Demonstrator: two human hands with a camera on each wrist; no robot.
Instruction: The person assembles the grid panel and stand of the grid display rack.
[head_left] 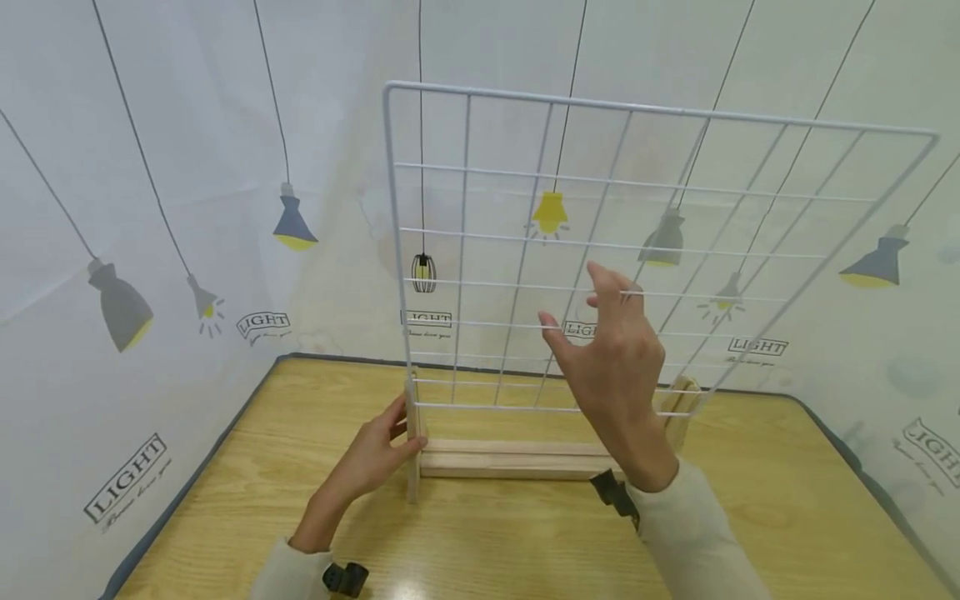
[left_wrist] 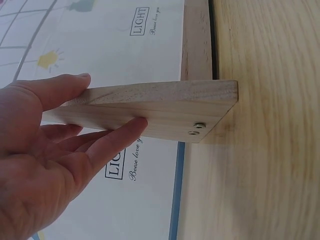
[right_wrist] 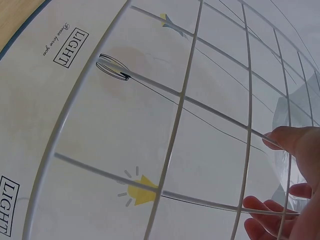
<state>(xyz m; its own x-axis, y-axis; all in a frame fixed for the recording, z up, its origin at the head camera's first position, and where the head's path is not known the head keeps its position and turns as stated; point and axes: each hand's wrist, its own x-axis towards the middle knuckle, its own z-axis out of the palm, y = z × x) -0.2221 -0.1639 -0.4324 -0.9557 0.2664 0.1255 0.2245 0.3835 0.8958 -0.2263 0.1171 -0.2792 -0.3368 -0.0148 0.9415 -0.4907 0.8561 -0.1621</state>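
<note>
White wire grid panel (head_left: pixel 588 242): 1 to 3 o'clock in my head feed, tilted, lower end near two wooden side boards; whether it sits in a groove I can't tell.
Left hand (head_left: pixel 371 454): 7 o'clock; grip narrow, holding the left side board (head_left: pixel 413 479), thumb over its edge, fingers along the outer face.
Left side board: stands on the wood-grain surface (head_left: pixel 480 542); my left wrist feed shows two screw heads (left_wrist: pixel 199 125) by its foot.
Right hand (head_left: pixel 618 358): 4 o'clock, at the panel's wires; grip wide, thumb and fingers apart. Contact with the wire I can't confirm.
Wooden crossbar (head_left: pixel 517 461): between 5 and 6 o'clock, running toward the right side board (head_left: pixel 678 408) at 4.
Panel handling: I judge it light for its spread, stiff at the rim, springier in the thin inner wires; smooth finish, may swivel in loose fingers.
Panel hold: I'd favour the thick rim at its own 9 and 3 o'clock.
Wood handling: looks rigid, unlikely to slip; I'd pinch the board clear of the screws.
</note>
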